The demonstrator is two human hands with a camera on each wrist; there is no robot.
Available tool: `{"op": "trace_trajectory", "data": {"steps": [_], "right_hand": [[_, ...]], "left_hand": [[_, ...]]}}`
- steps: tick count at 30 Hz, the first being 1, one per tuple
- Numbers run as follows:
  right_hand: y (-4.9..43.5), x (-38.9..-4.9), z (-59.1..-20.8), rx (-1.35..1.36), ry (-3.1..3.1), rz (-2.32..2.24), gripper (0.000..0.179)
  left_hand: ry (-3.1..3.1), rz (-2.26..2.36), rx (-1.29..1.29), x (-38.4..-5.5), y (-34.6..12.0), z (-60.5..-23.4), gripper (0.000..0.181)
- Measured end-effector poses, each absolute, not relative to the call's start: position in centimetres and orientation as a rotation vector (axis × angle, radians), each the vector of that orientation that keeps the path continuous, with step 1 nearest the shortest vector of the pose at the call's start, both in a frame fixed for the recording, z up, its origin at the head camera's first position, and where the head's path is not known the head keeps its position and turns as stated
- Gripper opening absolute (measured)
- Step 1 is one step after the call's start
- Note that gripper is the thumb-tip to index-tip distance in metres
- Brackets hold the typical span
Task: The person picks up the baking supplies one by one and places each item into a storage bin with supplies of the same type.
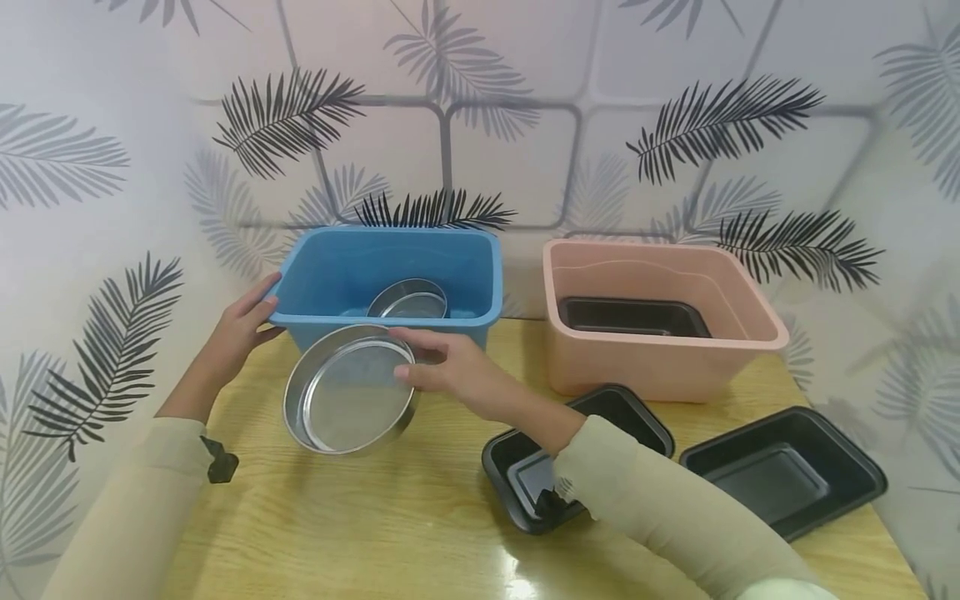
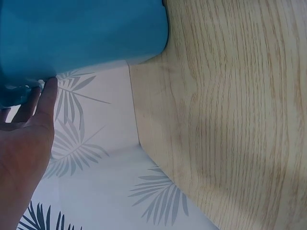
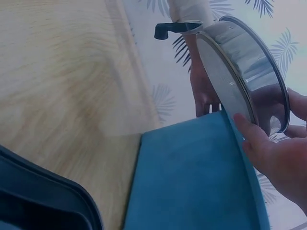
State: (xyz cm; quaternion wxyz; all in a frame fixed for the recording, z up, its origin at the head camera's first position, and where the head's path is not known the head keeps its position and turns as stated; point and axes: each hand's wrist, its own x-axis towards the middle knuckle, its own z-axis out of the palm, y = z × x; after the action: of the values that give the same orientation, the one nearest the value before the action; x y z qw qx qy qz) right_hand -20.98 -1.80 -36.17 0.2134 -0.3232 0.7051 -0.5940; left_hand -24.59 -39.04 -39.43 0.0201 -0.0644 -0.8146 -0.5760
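Note:
My right hand point(image 1: 457, 367) pinches a round silver cake pan point(image 1: 352, 392) by its right rim, thumb on one side and fingers on the other. The pan is held tilted in front of the blue bin point(image 1: 386, 320), its inside facing the head camera. At the bin's left edge my left hand point(image 1: 243, 321) holds the rim, with fingertips against the blue plastic in the left wrist view. Another round silver pan point(image 1: 408, 302) lies inside this bin, partly hidden by the front wall.
A pink bin point(image 1: 637, 367) stands at the right, a dark loaf pan point(image 1: 630, 317) inside. In front of it on the wooden table point(image 1: 360, 533) lie black rectangular pans point(image 1: 780, 475), some partly under my right forearm. A patterned wall is behind.

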Motion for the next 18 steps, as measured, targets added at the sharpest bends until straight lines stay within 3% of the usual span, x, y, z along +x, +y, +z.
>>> {"op": "trace_trajectory", "data": {"steps": [18], "right_hand": [[-0.9, -25.0, -32.3, -0.74, 1.935, -1.805, 0.058]], "left_hand": [[-2.483, -1.868, -0.204, -24.6, -39.0, -39.4, 0.065]]}}
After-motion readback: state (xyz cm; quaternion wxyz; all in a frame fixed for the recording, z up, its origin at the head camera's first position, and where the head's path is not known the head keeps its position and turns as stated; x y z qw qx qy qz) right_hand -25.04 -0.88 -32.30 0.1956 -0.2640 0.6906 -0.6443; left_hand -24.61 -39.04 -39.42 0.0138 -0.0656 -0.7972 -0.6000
